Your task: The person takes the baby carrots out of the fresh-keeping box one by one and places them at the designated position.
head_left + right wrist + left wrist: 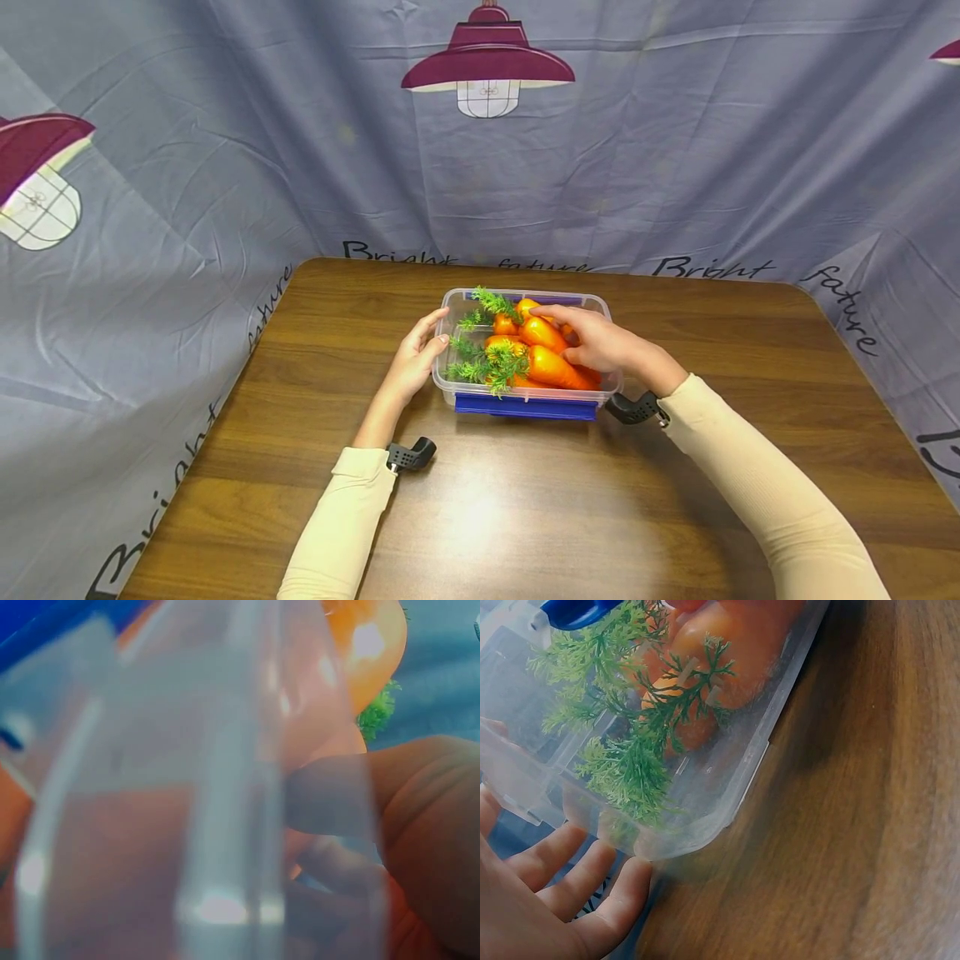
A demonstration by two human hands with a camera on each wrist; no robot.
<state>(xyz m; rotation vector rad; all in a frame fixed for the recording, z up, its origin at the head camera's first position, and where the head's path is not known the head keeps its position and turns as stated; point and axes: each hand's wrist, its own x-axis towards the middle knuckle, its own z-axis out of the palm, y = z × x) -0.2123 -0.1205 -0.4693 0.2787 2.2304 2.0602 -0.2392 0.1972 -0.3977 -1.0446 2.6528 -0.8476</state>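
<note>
A clear plastic box [450,392] with blue side latches stands on the table, holding several shiny orange toy carrots [558,371] with feathery green plastic tops [498,367]. The carrots lie mostly in its right part, tops pointing left. My left hand [414,354] is at the box's left end, fingertips against the outside of the wall; the left wrist view shows the fingers [604,900] spread along it. From the right, my right hand [600,337] reaches over the rim, thumb and fingers around an upper carrot [543,334]. Through the plastic, the right wrist view shows its bent thumb [420,795].
The brown wooden table [525,492] extends around the box on all sides. Behind and beside it hangs a grey-blue cloth [360,150] printed with lamps and lettering. A blue latch [525,407] hangs along the box's near side.
</note>
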